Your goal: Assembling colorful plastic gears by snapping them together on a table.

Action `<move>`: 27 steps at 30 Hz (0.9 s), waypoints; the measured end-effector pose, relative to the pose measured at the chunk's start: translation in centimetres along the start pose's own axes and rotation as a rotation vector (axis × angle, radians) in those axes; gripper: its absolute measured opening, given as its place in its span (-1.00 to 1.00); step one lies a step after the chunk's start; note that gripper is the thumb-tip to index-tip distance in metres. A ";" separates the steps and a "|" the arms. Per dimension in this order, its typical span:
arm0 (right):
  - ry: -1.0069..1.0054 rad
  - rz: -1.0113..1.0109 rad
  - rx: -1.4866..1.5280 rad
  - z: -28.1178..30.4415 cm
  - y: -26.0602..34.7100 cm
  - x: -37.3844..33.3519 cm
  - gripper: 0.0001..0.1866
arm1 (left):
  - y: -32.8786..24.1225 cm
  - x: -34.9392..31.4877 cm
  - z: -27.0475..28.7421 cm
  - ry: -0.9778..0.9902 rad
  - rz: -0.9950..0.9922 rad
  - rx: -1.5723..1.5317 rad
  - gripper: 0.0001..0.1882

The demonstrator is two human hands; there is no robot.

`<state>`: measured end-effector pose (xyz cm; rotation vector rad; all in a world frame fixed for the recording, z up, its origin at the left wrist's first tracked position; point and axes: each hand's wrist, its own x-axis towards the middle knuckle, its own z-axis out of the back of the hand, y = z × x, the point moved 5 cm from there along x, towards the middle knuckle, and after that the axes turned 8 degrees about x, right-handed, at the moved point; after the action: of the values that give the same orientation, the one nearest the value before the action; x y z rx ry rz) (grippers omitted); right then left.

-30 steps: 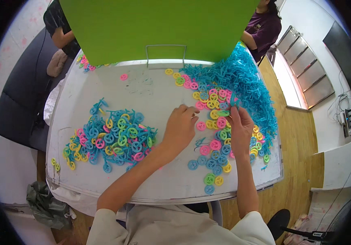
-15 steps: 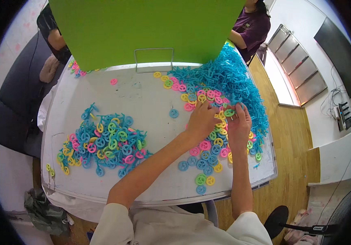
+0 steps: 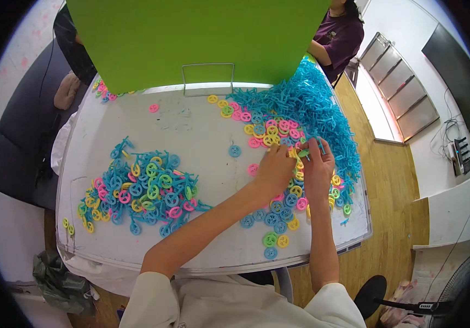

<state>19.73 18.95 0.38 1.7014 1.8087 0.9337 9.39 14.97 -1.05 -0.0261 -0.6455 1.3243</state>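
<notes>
My right hand (image 3: pixel 318 164) pinches a small green spoked wheel (image 3: pixel 304 154) together with a blue plastic stick. Close beside it, my left hand (image 3: pixel 276 168) is closed at the fingertips, and something yellow shows at them, apparently a spoked wheel. Both hands hover over a spread of loose pink, yellow, green and blue wheels (image 3: pixel 271 220). Just beyond the right hand lies a big heap of blue sticks (image 3: pixel 330 117). At the left of the table is a pile of wheels with blue sticks fixed in them (image 3: pixel 150 188).
An upright green panel (image 3: pixel 191 44) with a wire stand (image 3: pixel 207 65) crosses the far side of the white table (image 3: pixel 202 128). One person in purple (image 3: pixel 340 41) sits behind it on the right, another in dark clothes (image 3: pixel 73 46) on the left. A fan (image 3: pixel 370 298) stands at lower right.
My left hand has drawn back from the far wheels and come right, close to my right hand. The green wheel in my right hand has tilted.
</notes>
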 end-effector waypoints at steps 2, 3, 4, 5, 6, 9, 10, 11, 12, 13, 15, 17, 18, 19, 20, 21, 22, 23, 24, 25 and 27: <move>0.001 0.078 -0.151 -0.5 0.2 -0.2 -0.82 | -0.1 0.4 -1.7 0.116 -0.032 0.167 -0.82; 0.010 0.076 -0.149 -0.7 0.2 -0.1 -0.82 | 0.1 0.3 -2.2 0.110 -0.026 0.173 -0.82; 0.021 0.118 -0.189 -0.7 0.3 -0.3 -0.82 | -0.2 0.2 -2.0 0.069 -0.058 0.177 -0.82; 0.031 0.161 -0.228 -0.8 0.5 -0.3 -0.82 | -0.5 0.0 -1.9 0.027 -0.091 0.181 -0.81; 0.031 0.161 -0.227 -0.8 0.5 -0.3 -0.82 | -0.5 -0.1 -1.9 0.028 -0.091 0.183 -0.81; 0.047 0.163 -0.233 -0.8 0.7 -0.2 -0.82 | -0.5 -0.2 -2.1 0.061 -0.074 0.082 -0.81; 0.051 0.153 -0.240 -0.7 0.7 -0.1 -0.82 | -0.5 0.0 -2.3 0.125 -0.064 0.095 -0.81; 0.055 0.143 -0.247 -0.7 0.6 -0.1 -0.81 | -0.6 0.0 -2.4 0.189 -0.054 0.107 -0.81; 0.056 0.144 -0.246 -0.6 0.6 -0.2 -0.81 | -0.6 0.1 -2.2 0.188 -0.054 0.107 -0.81; 0.025 0.138 -0.242 -0.4 0.6 -0.2 -0.81 | -0.8 0.1 -2.0 0.148 -0.077 0.125 -0.81; -0.005 0.131 -0.236 -0.4 0.5 -0.1 -0.81 | -0.7 -0.1 -1.6 0.108 -0.097 0.143 -0.81; 0.023 0.186 -0.267 -0.5 0.9 -0.2 -0.85 | 0.5 -0.6 0.7 -0.042 0.042 -0.052 -0.81; 0.017 0.186 -0.268 -0.4 1.0 -0.2 -0.85 | 0.8 -0.9 1.7 -0.037 0.040 -0.054 -0.81; 0.059 0.190 -0.362 -1.0 1.0 -0.3 -0.85 | 2.4 -1.5 3.2 0.001 0.287 -0.387 -0.79; 0.093 0.198 -0.462 -1.3 1.0 -0.4 -0.84 | 3.8 -2.3 3.7 0.045 0.530 -0.726 -0.77; 0.086 0.197 -0.461 -1.2 0.9 -0.6 -0.84 | 4.8 -3.1 4.4 0.053 0.530 -0.725 -0.77; 0.190 0.178 -0.636 -2.1 0.6 -0.9 -0.86 | 5.6 -4.1 5.4 0.045 0.565 -0.920 -0.75; 0.292 0.154 -0.812 -2.8 0.1 -1.3 -0.86 | 6.4 -4.9 5.9 0.041 0.600 -1.119 -0.72; 0.318 0.146 -0.930 -3.6 -0.2 -1.9 -0.83 | 6.8 -5.6 6.7 0.043 0.603 -1.116 -0.72; 0.319 0.141 -0.927 -3.9 -0.5 -2.2 -0.83 | 7.1 -6.3 7.3 0.029 0.682 -1.184 -0.73; 0.403 0.086 -1.037 -4.5 -1.4 -3.0 -0.80 | 7.4 -7.4 8.2 0.013 0.764 -1.252 -0.73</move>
<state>15.76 15.28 1.91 0.9508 1.0619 1.9084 -1.60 7.58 -0.15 -1.4044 -1.4486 1.4058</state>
